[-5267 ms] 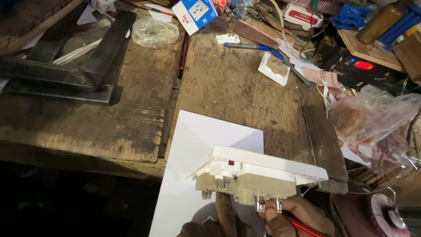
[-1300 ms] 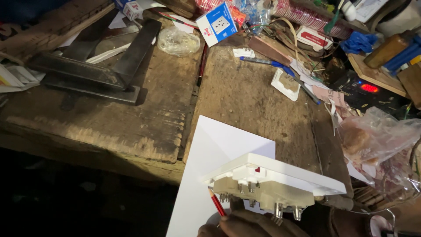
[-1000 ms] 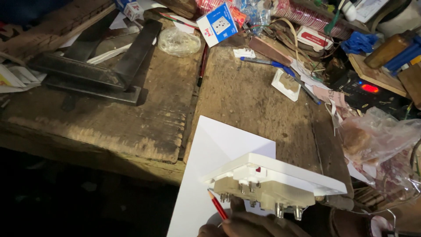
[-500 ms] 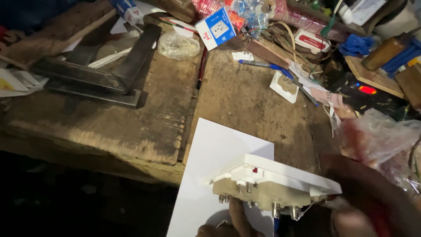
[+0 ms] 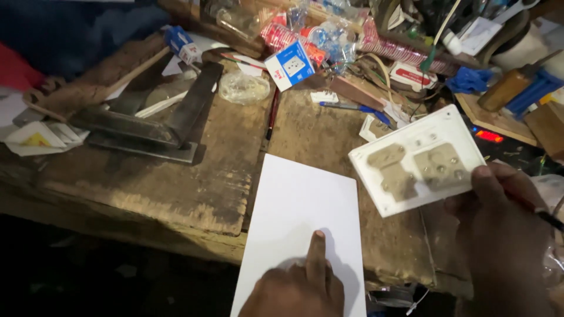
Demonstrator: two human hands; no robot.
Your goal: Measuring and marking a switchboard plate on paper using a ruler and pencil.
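Note:
My right hand (image 5: pixel 499 235) grips a white socket plate (image 5: pixel 418 158) by its lower right corner and holds it tilted above the bench, back side up, with beige terminal blocks showing. A thin dark tool shaft (image 5: pixel 549 218) also runs through that hand. My left hand (image 5: pixel 296 287) rests on a white sheet (image 5: pixel 299 217) that hangs over the bench's front edge. Its index finger is stretched out flat on the sheet and the other fingers are curled; it holds nothing.
The worn wooden bench (image 5: pixel 176 176) carries a dark metal angle piece (image 5: pixel 153 126) at the left. At the back lie a small blue-and-white box (image 5: pixel 289 64), a blue pen (image 5: pixel 352 108), a clear bag (image 5: pixel 242 88) and piled clutter. A red light (image 5: pixel 487 135) glows at right.
The socket plate has passed from in front of me to the right and now shows its back, gripped by my right hand. My left hand has let go and dropped onto the sheet.

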